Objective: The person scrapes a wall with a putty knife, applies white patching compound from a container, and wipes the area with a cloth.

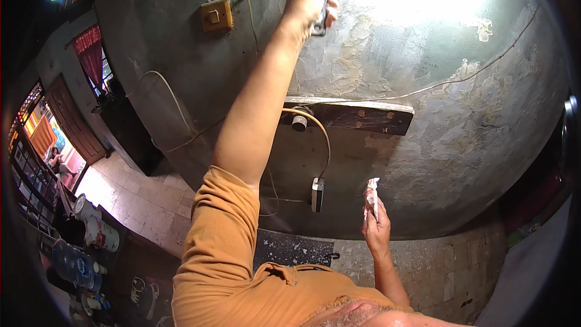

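My left hand (307, 5) is raised high on the grey-green, patchy wall (375, 66), closed round the dark handle of a flat scraper (321, 27), whose blade runs up out of view at the top edge. My right hand (378, 227) is lower, to the right of centre, closed on a crumpled white-and-red packet (371, 192). Between them a dark wooden board (381, 118) with a pale top edge is fixed to the wall, with cables running over it.
An orange switch (215, 16) and a white-and-black power strip (317, 194) are on the wall. A dark flecked mat (290, 248) lies below. At left stand a black cabinet (136, 136), buckets (100, 233) and a water jug (75, 266); a person (57, 163) sits beyond the open doorway.
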A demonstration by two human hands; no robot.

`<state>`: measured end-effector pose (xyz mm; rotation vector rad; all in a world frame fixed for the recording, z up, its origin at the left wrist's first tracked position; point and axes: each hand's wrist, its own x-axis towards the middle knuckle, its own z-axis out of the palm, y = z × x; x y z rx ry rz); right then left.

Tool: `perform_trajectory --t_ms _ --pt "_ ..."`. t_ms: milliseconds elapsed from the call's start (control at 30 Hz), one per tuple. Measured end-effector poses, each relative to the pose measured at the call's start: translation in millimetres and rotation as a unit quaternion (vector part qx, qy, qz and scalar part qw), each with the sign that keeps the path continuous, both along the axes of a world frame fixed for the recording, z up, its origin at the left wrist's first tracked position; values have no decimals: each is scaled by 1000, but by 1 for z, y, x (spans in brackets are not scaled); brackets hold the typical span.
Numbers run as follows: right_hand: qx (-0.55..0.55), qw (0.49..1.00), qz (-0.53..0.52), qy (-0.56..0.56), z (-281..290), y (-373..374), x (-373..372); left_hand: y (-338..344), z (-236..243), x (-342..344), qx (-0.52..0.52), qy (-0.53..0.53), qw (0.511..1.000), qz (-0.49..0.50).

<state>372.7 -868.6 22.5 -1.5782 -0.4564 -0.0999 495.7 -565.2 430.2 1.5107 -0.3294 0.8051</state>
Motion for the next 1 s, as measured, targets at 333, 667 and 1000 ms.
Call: perform_trajectory --t_ms 333,667,1000 --pt "-17 998 -10 -61 3 -2 9 -3 50 -14 10 28 998 47" --pt "-27 999 -25 -36 -1 -10 14 -8 -8 -29 60 -5 998 35" --pt "6 1000 0 26 15 -1 5 5 4 -5 30 -3 1000 -1"
